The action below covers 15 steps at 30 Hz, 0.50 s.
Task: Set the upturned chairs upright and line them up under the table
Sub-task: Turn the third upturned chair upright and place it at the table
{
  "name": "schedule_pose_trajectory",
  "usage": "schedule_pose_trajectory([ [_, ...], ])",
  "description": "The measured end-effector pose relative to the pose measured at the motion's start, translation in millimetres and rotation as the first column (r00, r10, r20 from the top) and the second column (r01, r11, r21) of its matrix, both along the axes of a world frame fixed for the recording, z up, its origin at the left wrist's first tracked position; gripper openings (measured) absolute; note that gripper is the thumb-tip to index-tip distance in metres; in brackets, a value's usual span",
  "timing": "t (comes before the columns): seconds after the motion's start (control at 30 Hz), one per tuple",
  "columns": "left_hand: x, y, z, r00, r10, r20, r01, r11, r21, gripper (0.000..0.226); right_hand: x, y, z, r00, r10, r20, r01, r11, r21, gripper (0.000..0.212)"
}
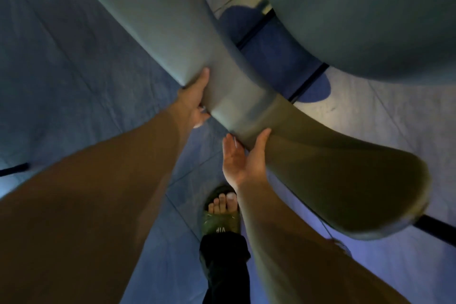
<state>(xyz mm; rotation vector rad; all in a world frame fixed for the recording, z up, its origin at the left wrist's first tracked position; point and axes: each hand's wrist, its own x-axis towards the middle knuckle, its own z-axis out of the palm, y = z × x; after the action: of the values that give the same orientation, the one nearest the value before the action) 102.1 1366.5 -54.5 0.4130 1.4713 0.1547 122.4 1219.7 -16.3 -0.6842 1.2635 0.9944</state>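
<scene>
A grey-green moulded plastic chair (158, 22) fills the upper middle of the head view, held up above the floor and tilted, its shell curving from the upper left down to the lower right (345, 180). My left hand (195, 99) grips the shell's left edge, thumb on top. My right hand (244, 155) cups the shell from below at its narrow bend, palm up. A second rounded grey chair shell (357, 12) sits at the upper right. Black chair legs (306, 81) show beneath it.
The floor is pale tile (385, 116), lit at the right and in blue shadow at the left. My foot in a green sandal (222, 215) stands directly below the chair. A black leg tip (14, 169) pokes in at the left edge.
</scene>
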Motion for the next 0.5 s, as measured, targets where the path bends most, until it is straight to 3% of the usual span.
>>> schedule_pose_trajectory([
  [0.17, -3, -34, 47, 1.000, -0.012, 0.020, 0.013, 1.000, -0.015, 0.041, 5, -30, 36, 0.997, -0.070, 0.028, 0.073, 0.994, -0.084, 0.074],
  [0.23, 1, -47, 74, 0.999, -0.026, -0.027, 0.026, 0.999, 0.018, 0.049, 10, -40, 62, 0.995, -0.089, 0.049, 0.093, 0.992, -0.087, 0.077],
  [0.4, 24, -59, 161, 0.991, -0.071, -0.115, 0.084, 0.991, 0.107, 0.069, 37, -50, 150, 0.997, -0.022, 0.073, 0.031, 0.992, -0.122, 0.063],
  [0.5, 46, -65, 213, 0.990, -0.074, -0.123, 0.092, 0.984, 0.154, 0.070, 58, -53, 194, 0.991, -0.020, 0.133, 0.041, 0.986, -0.161, 0.071],
])
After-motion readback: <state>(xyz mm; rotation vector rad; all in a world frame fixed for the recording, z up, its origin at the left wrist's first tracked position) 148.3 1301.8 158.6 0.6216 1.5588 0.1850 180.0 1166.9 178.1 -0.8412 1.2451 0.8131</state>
